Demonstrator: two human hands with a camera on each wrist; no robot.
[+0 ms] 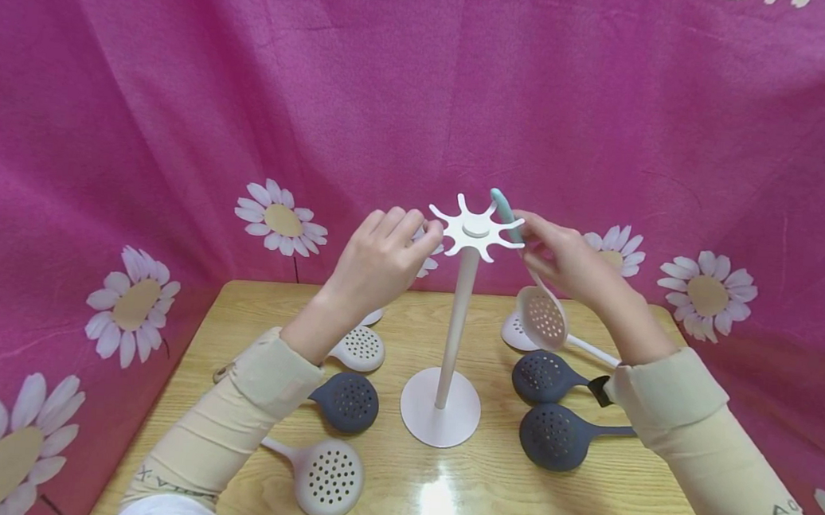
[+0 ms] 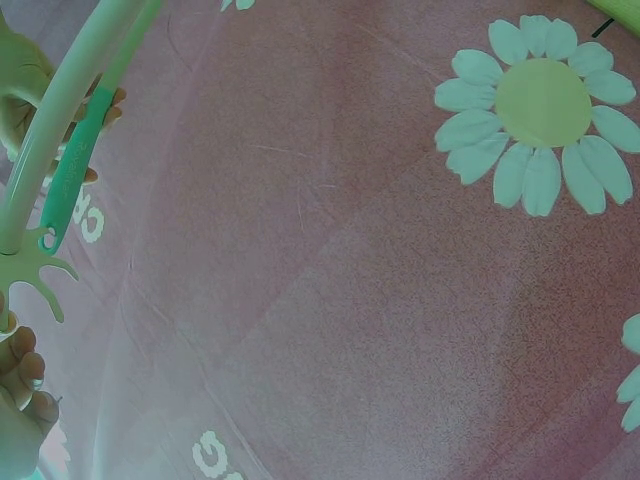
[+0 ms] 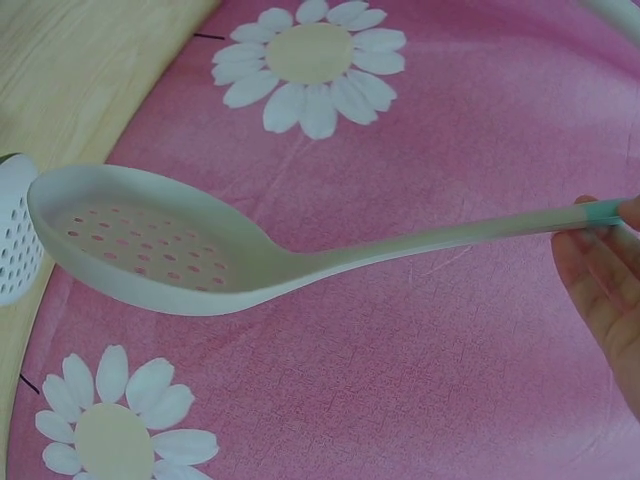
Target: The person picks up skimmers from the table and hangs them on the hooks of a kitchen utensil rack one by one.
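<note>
A white utensil stand [image 1: 475,228] has several curved hooks on top of a pole and a round base. My left hand [image 1: 388,248] is at its left side, fingers curled, pinching one of the hooks; the fingers [image 2: 22,375] also show at the lower left of the left wrist view. With my right hand [image 1: 559,256] I hold a skimmer [image 3: 150,245] by its teal handle [image 1: 504,210]. The handle's holed end is right at the hooks on the right, and the pale perforated bowl hangs below, tilted.
On the wooden table [image 1: 439,491], dark skimmers [image 1: 554,436] and a white one [image 1: 518,333] lie to the right. A beige skimmer [image 1: 328,479], a dark one [image 1: 348,402] and a white one [image 1: 361,348] lie to the left. A pink flowered cloth [image 1: 367,87] surrounds the table.
</note>
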